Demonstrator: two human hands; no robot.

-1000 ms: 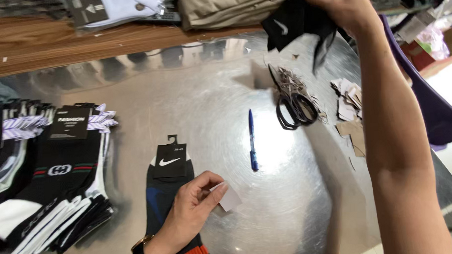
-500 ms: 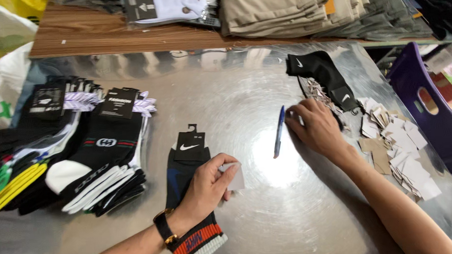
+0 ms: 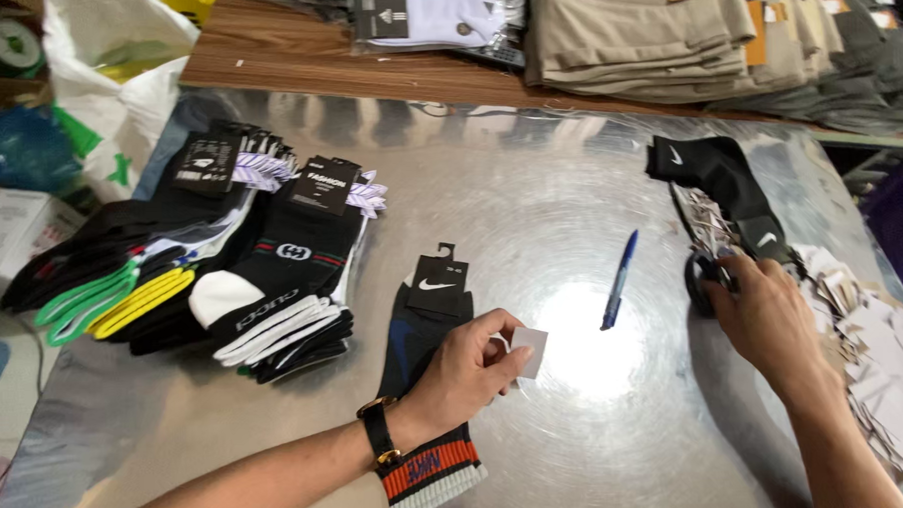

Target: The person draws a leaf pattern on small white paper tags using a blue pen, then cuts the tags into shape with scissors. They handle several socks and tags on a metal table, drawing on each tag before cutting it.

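A metal table (image 3: 570,210) is shown from above. In the lower centre of the frame, the left hand (image 3: 466,369) is seen with thumb and fingers pinched on a small white tag (image 3: 530,346), while its heel rests on a dark sock pair (image 3: 421,385) bearing a black header card and an orange-and-grey cuff. At the right of the frame, the right hand (image 3: 764,313) is laid with curled fingers on a bundle of black loops (image 3: 707,270); whether anything is gripped cannot be told. Just above it a black sock (image 3: 719,180) is seen, and to its right a spread of paper tags (image 3: 875,349). Between the hands a blue pen (image 3: 619,278) lies. A heap of carded socks (image 3: 221,252) occupies the left of the frame.
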